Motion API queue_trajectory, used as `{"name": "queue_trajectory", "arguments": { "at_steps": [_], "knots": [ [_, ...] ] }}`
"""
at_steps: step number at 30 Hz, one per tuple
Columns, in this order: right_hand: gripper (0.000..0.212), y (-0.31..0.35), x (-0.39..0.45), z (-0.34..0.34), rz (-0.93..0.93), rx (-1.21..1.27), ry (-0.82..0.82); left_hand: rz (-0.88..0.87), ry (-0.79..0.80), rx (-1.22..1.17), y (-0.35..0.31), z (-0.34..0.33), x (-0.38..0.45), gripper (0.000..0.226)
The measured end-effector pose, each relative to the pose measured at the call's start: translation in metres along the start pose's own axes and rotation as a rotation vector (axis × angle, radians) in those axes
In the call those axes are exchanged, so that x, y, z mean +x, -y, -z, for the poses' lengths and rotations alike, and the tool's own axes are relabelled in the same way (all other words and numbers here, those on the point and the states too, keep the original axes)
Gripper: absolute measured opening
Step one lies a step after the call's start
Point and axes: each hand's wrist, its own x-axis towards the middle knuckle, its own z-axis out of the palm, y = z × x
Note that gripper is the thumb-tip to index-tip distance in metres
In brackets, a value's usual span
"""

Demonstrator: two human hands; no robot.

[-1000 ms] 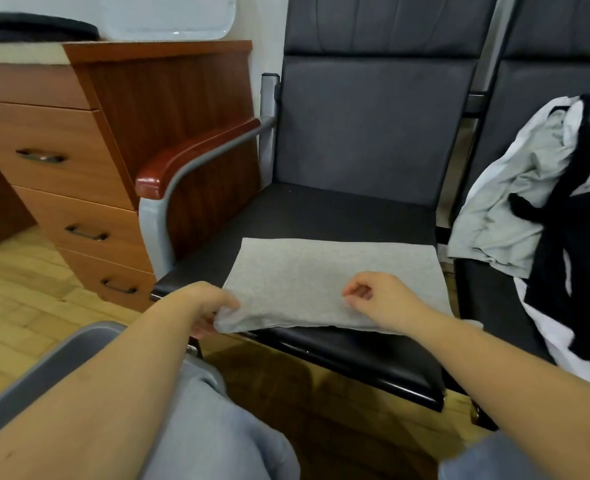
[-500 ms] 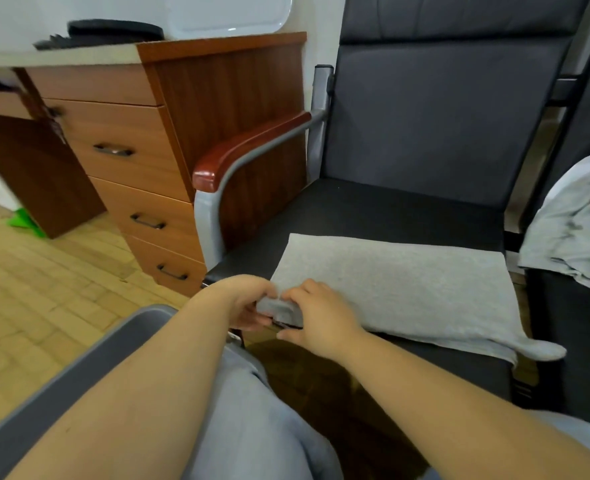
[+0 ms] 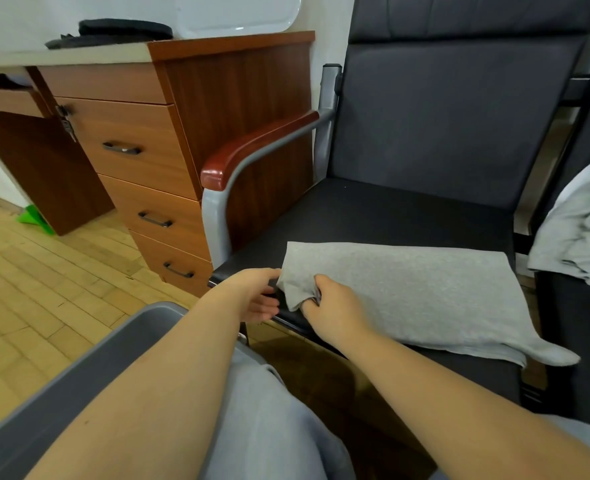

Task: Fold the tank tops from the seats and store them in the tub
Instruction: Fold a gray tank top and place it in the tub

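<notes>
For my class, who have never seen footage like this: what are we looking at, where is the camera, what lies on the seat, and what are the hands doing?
No machine here: a person works bare-handed, and one camera worn on the head looks down at the arms. A folded grey tank top lies on the black chair seat. The right hand pinches its near left corner; the left hand sits open beside that corner, at the seat's edge. More clothes are piled on the next seat, and a grey tub sits at the bottom left by the person's lap.
</notes>
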Motion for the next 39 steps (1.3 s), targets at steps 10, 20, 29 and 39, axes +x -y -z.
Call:
{"name": "queue_trajectory", "arguments": {
  "at_steps": [10,20,29,39],
  "knots": [
    [0.013,0.01,-0.025,0.03,0.092,0.152,0.117,-0.024,0.056,-0.178,-0.002,-0.007,-0.01,0.029],
    [0.023,-0.017,-0.052,0.098,-0.037,0.508,0.023,-0.318,0.094,-0.563,-0.036,-0.049,-0.027,0.02],
    [0.02,-0.065,-0.071,0.159,-0.146,0.669,-0.104,-0.564,0.132,-0.593,-0.074,-0.138,-0.055,0.018],
    [0.02,-0.159,-0.084,0.211,-0.434,0.422,-0.169,-0.638,0.285,-0.268,-0.081,-0.241,-0.049,0.011]
  ]
}}
